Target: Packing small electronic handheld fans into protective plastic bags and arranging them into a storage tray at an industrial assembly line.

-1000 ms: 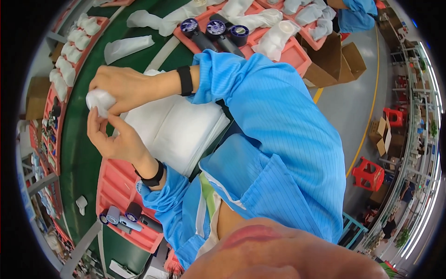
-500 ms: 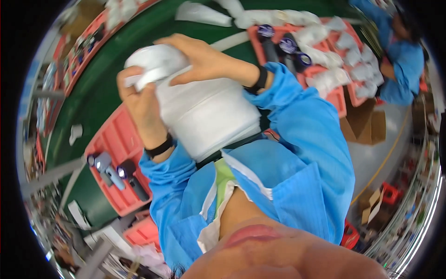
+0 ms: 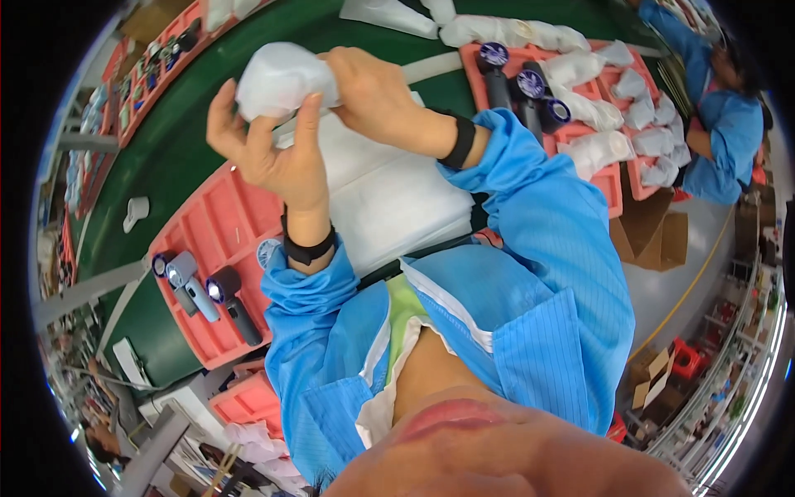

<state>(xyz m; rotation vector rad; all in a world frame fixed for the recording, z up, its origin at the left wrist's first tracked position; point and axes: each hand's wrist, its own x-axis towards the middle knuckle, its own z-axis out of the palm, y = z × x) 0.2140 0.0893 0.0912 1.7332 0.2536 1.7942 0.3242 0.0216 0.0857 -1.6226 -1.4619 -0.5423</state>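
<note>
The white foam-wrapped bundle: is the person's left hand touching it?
Touching. The head view shows the left hand with thumb and fingers pressed against the white foam-wrapped bundle.

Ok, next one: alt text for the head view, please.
Both hands, left hand and right hand, grip a white foam-wrapped bundle above a stack of white foam sheets. A pink tray at the left holds two handheld devices.
</note>
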